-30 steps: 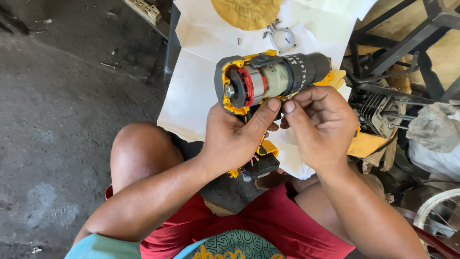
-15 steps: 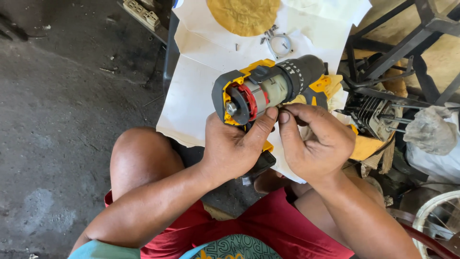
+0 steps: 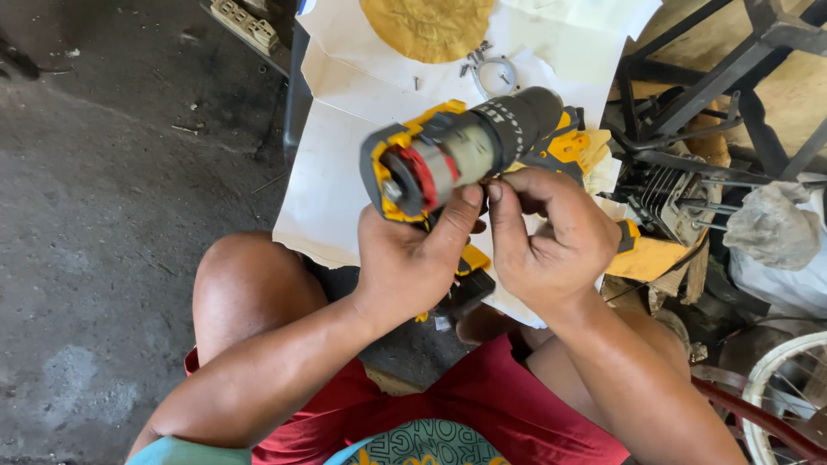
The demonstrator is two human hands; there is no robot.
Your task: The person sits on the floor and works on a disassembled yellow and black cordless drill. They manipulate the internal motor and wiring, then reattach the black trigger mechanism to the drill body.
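- Left hand (image 3: pixel 412 263): closed round the grip of a partly stripped cordless drill (image 3: pixel 469 151), thumb up against the underside of the body; drill held in mid-air above the person's lap, over the near edge of the white paper sheet (image 3: pixel 345 146).
- Drill: yellow-and-black shell open on the side toward the camera, w/ red fan and grey motor core exposed; black chuck end pointed up and to the right.
- Right hand (image 3: pixel 551 237): fingers curled, tips pinched together just under the drill body, touching or almost touching the left thumb; whether sth. small was held betw. the fingertips cannot be told.
- Yellow shell pieces (image 3: pixel 577 146): lay behind the drill and partly under the right hand, on the paper.
- Paper sheet: spread over a low counter; a round yellow-brown disc (image 3: pixel 428 26) at the far end, a metal ring (image 3: pixel 495 76) and loose screws (image 3: pixel 417 83) near it.
- Surroundings: bare concrete floor (image 3: pixel 103 215) to the left; black metal frame (image 3: pixel 715 86) and engine parts (image 3: pixel 668 194) to the right; rim of a wheel (image 3: pixel 788 396) at lower right.
- Person: seated, red shorts (image 3: pixel 482 405), left knee (image 3: pixel 245 284) raised beside the paper.
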